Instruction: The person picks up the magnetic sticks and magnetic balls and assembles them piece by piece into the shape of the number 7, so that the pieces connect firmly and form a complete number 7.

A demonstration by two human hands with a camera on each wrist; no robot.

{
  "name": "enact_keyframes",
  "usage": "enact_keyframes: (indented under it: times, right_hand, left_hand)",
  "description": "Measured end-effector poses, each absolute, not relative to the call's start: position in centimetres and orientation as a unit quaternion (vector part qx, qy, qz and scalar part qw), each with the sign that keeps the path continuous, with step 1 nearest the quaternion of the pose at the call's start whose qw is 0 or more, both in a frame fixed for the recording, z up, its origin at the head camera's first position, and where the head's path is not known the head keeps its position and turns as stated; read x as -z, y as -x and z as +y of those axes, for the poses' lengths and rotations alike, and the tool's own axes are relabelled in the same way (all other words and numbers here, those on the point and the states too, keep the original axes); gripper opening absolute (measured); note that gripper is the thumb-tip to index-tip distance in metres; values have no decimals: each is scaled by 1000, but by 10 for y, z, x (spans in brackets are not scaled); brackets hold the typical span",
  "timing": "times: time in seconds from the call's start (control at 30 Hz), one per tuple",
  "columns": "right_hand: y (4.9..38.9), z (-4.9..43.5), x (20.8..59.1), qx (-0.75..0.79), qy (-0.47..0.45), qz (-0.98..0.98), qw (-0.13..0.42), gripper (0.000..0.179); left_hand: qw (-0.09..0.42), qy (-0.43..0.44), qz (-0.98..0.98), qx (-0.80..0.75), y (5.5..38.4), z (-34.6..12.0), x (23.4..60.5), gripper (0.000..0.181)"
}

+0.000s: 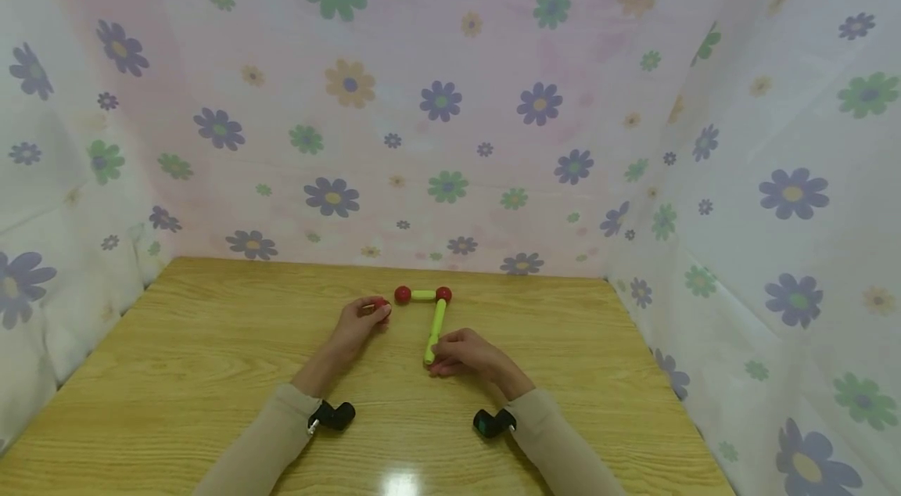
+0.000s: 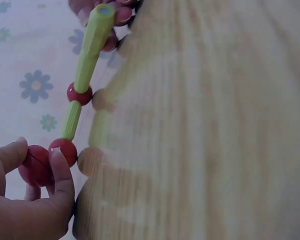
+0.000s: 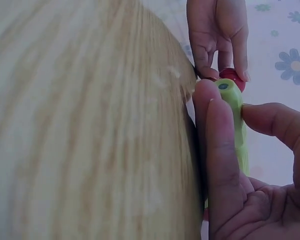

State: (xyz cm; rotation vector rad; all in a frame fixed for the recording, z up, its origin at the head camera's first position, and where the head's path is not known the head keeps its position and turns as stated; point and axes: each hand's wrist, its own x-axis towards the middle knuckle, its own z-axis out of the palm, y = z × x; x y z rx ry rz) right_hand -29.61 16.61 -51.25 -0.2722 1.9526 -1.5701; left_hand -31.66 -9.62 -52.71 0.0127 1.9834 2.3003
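My left hand (image 1: 350, 333) pinches a loose red ball (image 2: 36, 170) between thumb and fingers, at the left of a joined L-shaped piece. This piece has a red end ball (image 1: 403, 294), a short yellow-green rod (image 1: 423, 295), a red corner ball (image 1: 443, 295) and a longer yellow-green rod (image 1: 439, 318) pointing toward me. My right hand (image 1: 475, 355) pinches the longer rod near its free end, thumb on one side and fingers on the other. A small grey disc shows on that end (image 3: 223, 86) in the right wrist view.
The pieces lie toward the back of a wood-grain table (image 1: 211, 371). Flower-printed cloth (image 1: 394, 128) hangs behind it and along both sides. A small black wrist camera (image 1: 336, 415) sits at the left cuff, another black camera (image 1: 493, 423) at the right cuff.
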Motion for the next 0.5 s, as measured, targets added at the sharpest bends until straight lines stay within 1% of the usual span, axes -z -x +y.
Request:
enact_keyframes:
  times: [0.1,0.33,0.5]
  right_hand:
    - [300,164,513,592,107,739,303,29]
    - [307,162,513,589,108,742,301,30]
    - [313,163,516,591,107,735,315,30]
  left_hand:
    - [40,-12,668,-743,312,-93,529,43]
    - [55,9,714,-698,307,-86,531,41]
    - [56,14,738,-673,298,-80,528,39]
